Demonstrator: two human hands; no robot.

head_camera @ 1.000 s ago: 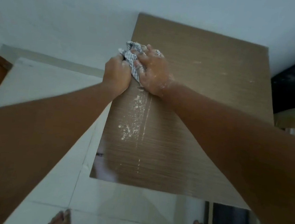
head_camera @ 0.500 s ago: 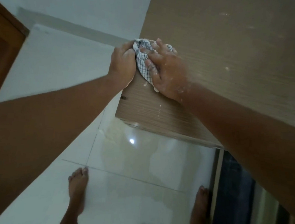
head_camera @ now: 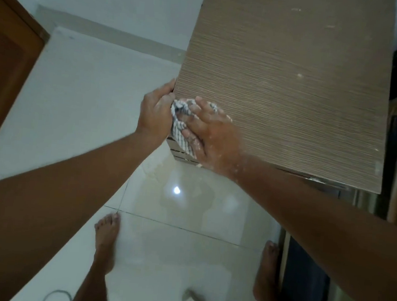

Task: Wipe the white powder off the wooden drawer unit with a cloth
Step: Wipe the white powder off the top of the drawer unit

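At the near left corner of the wooden drawer unit [head_camera: 293, 98], the right hand [head_camera: 211, 132] clutched the checked cloth [head_camera: 179, 127], drawn back from mid-top a second earlier. The left hand [head_camera: 154, 113] cupped the edge beside it, its grip unclear. Only specks of white powder [head_camera: 299, 75] remained.

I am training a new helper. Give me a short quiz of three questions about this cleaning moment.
1. True or false: the right hand presses the cloth on the near left corner of the drawer unit.
2. Where is the left hand? A) at the unit's left edge B) in a pocket C) holding a brush
3. Fill in: the right hand is dusted with white ___.
Key: 1 true; 2 A; 3 powder.
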